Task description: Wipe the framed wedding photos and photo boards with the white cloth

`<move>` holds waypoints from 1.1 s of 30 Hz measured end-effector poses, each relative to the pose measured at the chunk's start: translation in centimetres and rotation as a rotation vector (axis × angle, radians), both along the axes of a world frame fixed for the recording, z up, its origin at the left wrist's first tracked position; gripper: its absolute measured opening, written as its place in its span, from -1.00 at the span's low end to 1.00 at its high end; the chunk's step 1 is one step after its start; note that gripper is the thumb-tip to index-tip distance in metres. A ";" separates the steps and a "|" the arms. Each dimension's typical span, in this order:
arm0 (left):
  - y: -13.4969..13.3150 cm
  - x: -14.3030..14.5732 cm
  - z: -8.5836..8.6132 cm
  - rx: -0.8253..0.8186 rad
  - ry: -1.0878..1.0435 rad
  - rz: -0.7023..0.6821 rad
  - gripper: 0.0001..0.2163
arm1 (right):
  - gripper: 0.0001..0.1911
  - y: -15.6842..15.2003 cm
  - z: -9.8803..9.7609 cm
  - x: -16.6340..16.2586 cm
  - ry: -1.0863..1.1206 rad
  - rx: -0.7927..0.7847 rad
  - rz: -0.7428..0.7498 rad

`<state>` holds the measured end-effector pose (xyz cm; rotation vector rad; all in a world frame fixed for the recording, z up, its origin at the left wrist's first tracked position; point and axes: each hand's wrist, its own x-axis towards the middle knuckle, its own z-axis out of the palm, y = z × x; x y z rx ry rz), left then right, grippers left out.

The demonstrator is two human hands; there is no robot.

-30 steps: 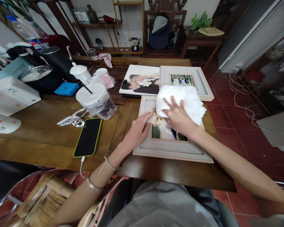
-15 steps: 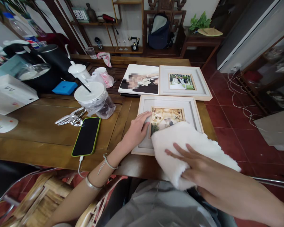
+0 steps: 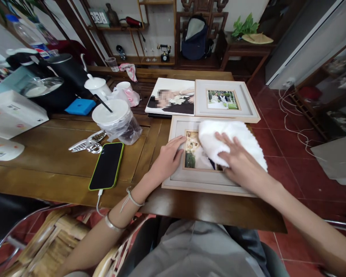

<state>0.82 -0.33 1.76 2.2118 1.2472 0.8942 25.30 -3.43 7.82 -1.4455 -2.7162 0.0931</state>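
Note:
A light wooden picture frame [image 3: 178, 179] with a photo lies flat at the table's near edge. My left hand [image 3: 167, 159] rests on its left side, fingers stretched flat, holding it still. My right hand [image 3: 239, 161] presses a fluffy white cloth [image 3: 230, 140] onto the frame's glass, fingers spread flat over the cloth. The cloth covers the photo's upper right part.
A second framed photo [image 3: 248, 105] and an unframed print [image 3: 170, 96] lie behind. A green-cased phone [image 3: 107, 165] on a cable, a hair clip [image 3: 86, 145], a bagged drink cup [image 3: 117, 121], a teapot [image 3: 98, 87], boxes and kettles crowd the wooden table [image 3: 46, 154] at left.
My right hand swept the cloth from the frame's top down past its near edge, then back up onto the photo. My left hand stayed in place.

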 end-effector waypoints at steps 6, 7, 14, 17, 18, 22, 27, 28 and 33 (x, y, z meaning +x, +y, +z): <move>0.1 -0.1 -0.2 -0.014 -0.019 -0.002 -0.66 | -0.52 6.8 -0.2 0.5 -0.076 0.260 -0.097; 0.1 -0.1 -0.2 -0.012 -0.024 -0.002 -0.66 | -0.51 7.4 -0.4 0.3 -0.082 0.258 -0.082; 0.1 0.0 -0.2 -0.018 -0.032 0.002 -0.66 | -0.53 4.1 -1.2 -2.1 -0.129 0.095 0.064; 0.0 0.1 -0.2 -0.020 -0.029 0.010 -0.66 | -0.53 0.0 0.3 -2.1 -0.118 -0.066 0.146; 0.0 0.1 -0.2 -0.020 -0.028 0.014 -0.67 | -0.53 -1.5 1.0 -1.9 -0.100 -0.114 0.178; -0.1 0.2 -0.1 -0.027 -0.018 0.021 -0.66 | -0.56 -6.4 3.5 -1.2 0.048 -0.141 0.305; 0.0 0.2 0.1 -0.037 0.006 0.017 -0.65 | -0.62 -7.2 2.3 -1.0 0.102 -0.170 0.309; 0.0 0.2 0.1 -0.034 0.008 0.014 -0.65 | -0.62 -6.5 1.6 -1.0 0.089 -0.165 0.303; 0.0 0.1 0.2 -0.025 0.008 0.008 -0.65 | -0.57 -1.4 -1.0 -0.5 -0.043 0.025 0.212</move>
